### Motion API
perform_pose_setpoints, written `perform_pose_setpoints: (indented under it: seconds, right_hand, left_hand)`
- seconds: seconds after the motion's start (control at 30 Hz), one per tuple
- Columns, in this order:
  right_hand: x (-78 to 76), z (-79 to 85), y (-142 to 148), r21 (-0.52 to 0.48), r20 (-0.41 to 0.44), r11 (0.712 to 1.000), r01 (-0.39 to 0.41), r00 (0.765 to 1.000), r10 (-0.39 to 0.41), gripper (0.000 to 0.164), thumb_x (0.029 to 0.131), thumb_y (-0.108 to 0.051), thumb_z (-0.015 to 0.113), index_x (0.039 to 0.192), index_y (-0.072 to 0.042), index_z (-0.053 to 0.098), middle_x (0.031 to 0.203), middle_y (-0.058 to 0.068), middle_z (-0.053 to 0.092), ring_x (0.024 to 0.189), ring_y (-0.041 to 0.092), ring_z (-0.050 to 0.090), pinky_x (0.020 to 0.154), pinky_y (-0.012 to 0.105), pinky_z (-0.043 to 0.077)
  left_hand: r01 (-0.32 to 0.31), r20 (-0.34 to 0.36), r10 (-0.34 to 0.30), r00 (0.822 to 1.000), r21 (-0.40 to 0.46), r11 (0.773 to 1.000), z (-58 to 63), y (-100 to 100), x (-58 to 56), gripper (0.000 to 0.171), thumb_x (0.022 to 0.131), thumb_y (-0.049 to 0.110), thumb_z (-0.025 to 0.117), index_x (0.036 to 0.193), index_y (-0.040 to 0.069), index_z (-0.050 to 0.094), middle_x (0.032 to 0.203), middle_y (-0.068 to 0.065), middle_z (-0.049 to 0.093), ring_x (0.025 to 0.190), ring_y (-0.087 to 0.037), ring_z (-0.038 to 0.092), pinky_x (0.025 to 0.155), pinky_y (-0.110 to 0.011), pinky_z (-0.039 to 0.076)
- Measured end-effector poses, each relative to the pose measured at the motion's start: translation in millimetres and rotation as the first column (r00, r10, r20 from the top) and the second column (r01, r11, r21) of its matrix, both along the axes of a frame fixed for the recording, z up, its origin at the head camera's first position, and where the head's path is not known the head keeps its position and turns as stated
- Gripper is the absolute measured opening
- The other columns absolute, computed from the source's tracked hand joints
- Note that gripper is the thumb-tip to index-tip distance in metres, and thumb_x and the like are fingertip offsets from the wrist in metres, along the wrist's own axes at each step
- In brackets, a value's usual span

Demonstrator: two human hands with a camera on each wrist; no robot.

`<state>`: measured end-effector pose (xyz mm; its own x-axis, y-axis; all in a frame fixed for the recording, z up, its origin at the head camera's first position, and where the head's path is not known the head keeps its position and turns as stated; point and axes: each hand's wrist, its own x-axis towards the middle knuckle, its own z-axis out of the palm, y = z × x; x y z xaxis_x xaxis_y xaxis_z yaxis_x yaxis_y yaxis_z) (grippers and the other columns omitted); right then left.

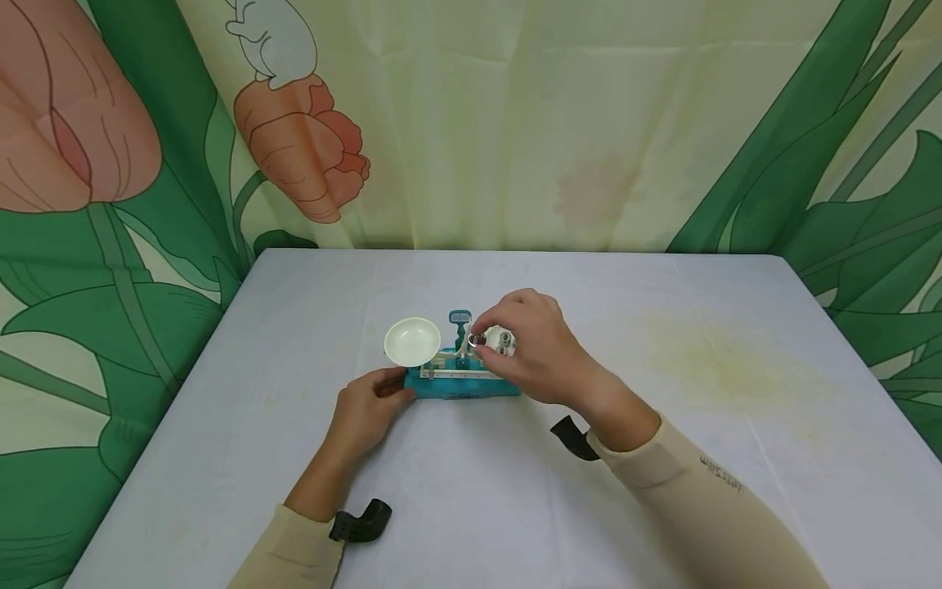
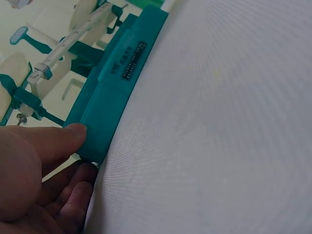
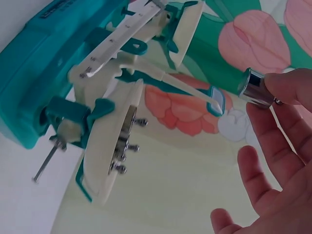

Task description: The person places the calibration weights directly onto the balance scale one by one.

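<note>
A teal balance scale (image 1: 462, 386) with two white pans stands on the table. My left hand (image 1: 365, 415) grips the left end of its base, thumb on the near face (image 2: 61, 141) and fingers at the end. My right hand (image 1: 536, 348) pinches a shiny metal weight (image 3: 257, 88) between thumb and fingers, above the scale. The left pan (image 1: 412, 342) shows nothing on it. On the right pan (image 3: 100, 146), several knobbed metal weights (image 3: 122, 153) stand; my right hand partly hides this pan in the head view.
A white cloth covers the table (image 1: 471, 499). Behind it hangs a printed curtain (image 1: 515, 123) with leaves, a tulip and a carrot. Black wrist mounts (image 1: 361, 521) sit by both sleeves. A metal screw (image 3: 45, 163) sticks out from the scale's right end.
</note>
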<state>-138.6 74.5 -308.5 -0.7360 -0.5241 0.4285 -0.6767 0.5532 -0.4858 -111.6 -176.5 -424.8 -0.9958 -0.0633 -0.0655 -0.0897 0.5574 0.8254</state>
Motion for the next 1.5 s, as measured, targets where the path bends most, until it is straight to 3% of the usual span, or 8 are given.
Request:
perform_pose_setpoints:
  seconds: [0.37,0.7,1.13,1.5]
  right_hand:
    - [-4.7,5.5,-35,0.049,-0.077,0.997,-0.067,0.995,0.07,0.01,0.086,-0.013,0.074,0.096,-0.014,0.073,0.095,-0.005,0.069,0.109,0.024,0.053,0.104,0.069,0.023]
    - [-15.2,11.8,-58,0.174,0.021,0.983,-0.066,0.998,0.064,0.008,0.093,-0.017,0.068,0.1,-0.017,0.072,0.098,-0.01,0.069,0.115,0.02,0.048,0.11,0.068,0.013]
    - [-29.4,19.3,-82,0.326,0.081,0.944,-0.051,0.996,0.026,0.012,0.095,-0.022,0.065,0.105,-0.021,0.073,0.099,-0.015,0.069,0.118,0.019,0.047,0.109,0.071,0.006]
    - [-35.2,17.7,-93,0.436,0.062,0.9,-0.014,0.998,-0.014,0.011,0.096,-0.023,0.063,0.101,-0.024,0.072,0.097,-0.013,0.069,0.118,0.02,0.048,0.109,0.073,0.005]
  left_hand:
    - [0.009,-0.013,-0.009,1.0,0.0,1.0,0.5,-3,0.4,0.044,0.093,0.02,0.072,0.131,0.0,0.064,0.122,-0.015,0.068,0.114,-0.03,0.065,0.096,-0.047,0.051]
    - [0.023,-0.025,-0.023,0.999,-0.006,1.0,0.9,-5,0.1,0.042,0.093,0.02,0.071,0.13,0.001,0.065,0.119,-0.014,0.07,0.112,-0.029,0.066,0.097,-0.048,0.05]
    - [0.011,-0.011,-0.011,1.0,-0.011,1.0,0.7,-4,-0.1,0.041,0.092,0.019,0.071,0.13,0.003,0.066,0.118,-0.012,0.071,0.112,-0.028,0.065,0.098,-0.048,0.05]
    - [0.008,-0.029,-0.009,1.0,-0.03,0.999,0.6,-2,0.1,0.041,0.092,0.019,0.072,0.13,0.002,0.066,0.119,-0.014,0.07,0.114,-0.03,0.064,0.097,-0.048,0.05]
